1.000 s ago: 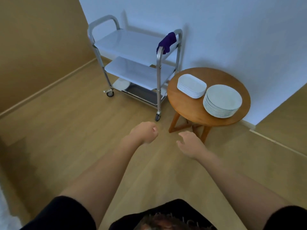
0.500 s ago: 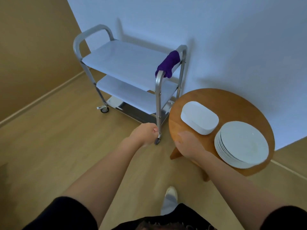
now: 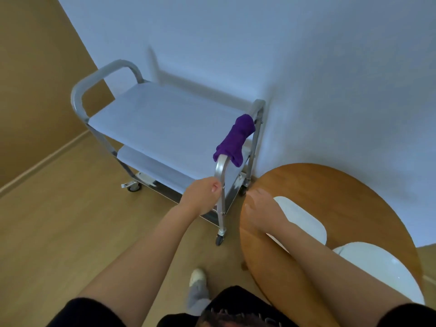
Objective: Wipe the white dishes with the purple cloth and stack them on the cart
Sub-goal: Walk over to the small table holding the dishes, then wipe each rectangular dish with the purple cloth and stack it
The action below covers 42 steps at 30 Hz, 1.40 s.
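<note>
Task not begun: purple cloth hangs untouched on the cart handle, white dishes sit unwiped on the worktop, left hand curled empty, right hand relaxed.

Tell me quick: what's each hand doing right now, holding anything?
Left hand: fingers curled in a fist, holding nothing, close beside the cart post.
Right hand: fingers relaxed, holding nothing, over the table edge by the rectangular dishes.

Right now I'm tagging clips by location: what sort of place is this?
Probably a dining or service room indoors: a steel trolley cart against the wall, stacked white dishes on a round wooden table, wood flooring.
</note>
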{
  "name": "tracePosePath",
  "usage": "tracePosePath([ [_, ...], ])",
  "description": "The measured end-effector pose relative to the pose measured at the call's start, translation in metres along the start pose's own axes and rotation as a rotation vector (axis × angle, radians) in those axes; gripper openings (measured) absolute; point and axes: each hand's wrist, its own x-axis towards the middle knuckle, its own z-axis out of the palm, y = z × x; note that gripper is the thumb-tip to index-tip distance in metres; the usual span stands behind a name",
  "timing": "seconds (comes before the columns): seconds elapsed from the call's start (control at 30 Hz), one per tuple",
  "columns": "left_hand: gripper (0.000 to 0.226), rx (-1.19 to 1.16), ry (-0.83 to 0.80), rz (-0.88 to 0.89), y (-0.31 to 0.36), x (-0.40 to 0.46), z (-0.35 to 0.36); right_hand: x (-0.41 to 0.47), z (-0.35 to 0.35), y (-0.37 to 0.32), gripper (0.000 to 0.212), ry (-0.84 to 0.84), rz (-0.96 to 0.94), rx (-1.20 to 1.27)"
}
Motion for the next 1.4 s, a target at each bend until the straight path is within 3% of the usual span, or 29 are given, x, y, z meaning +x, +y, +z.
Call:
tracePosePath([
  [0.1, 0.028, 0.031, 0.056, 0.115, -0.004, 0.049, -0.012, 0.037, -0.003, -0.008, 0.038, 0.087, 0.063, 0.053],
  [0.23, 0.055, 0.243, 0.113, 0.382, -0.012, 0.108, -0.022, 0.075, -0.007, -0.015, 0.033, 0.169, 0.162, 0.115],
  [0.37, 0.077, 0.461, -0.047, 0.478, -0.018, 0.153, -0.016, 0.102, -0.009, -0.017, 0.031, 0.192, 0.271, 0.169],
  [0.5, 0.086, 0.513, -0.143, 0.533, -0.011, 0.180, -0.007, 0.116, -0.009, -0.017, 0.033, 0.208, 0.370, 0.243],
  [0.63, 0.070, 0.405, -0.121, 0.558, -0.008, 0.187, -0.002, 0.119, -0.005, -0.015, 0.030, 0.268, 0.453, 0.341],
  [0.83, 0.041, 0.279, -0.055, 0.584, 0.004, 0.183, 0.001, 0.113, -0.006, -0.019, 0.024, 0.327, 0.433, 0.411],
  [1.0, 0.030, 0.062, -0.040, 0.616, 0.027, 0.170, -0.005, 0.104, -0.015, -0.027, 0.042, 0.530, 0.629, 1.035],
  [1.13, 0.029, -0.085, -0.048, 0.623, 0.052, 0.143, 0.004, 0.088, -0.029, -0.014, 0.069, 0.432, 0.650, 1.688],
  [1.3, 0.038, -0.238, -0.218, 0.549, 0.081, 0.098, 0.048, 0.046, -0.036, 0.007, 0.070, 0.496, 0.633, 2.163],
  [1.4, 0.037, -0.322, -0.340, 0.530, 0.094, 0.067, 0.080, 0.014, -0.023, 0.032, 0.066, 0.567, 0.700, 2.296],
])
